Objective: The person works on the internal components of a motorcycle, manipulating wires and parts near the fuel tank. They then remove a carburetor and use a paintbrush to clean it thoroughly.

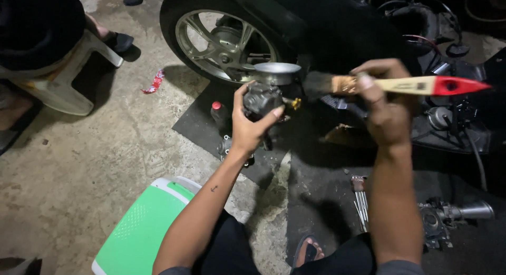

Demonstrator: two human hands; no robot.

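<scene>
Both hands are clamped: left hand (252, 125) on carburetor (262, 98), right hand (383, 104) on paintbrush (400, 85), near the wheel (224, 43).

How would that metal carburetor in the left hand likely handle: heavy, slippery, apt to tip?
The carburetor looks like cast metal, so probably stiff and heavy for its size. Its knobbly body gives the left hand purchase, though it may be greasy. The wide funnel mouth on top suggests it could tip if set down.

The left hand (252, 125) holds a carburetor (266, 93); the right hand (385, 104) holds a paintbrush (400, 85) beside it.
</scene>
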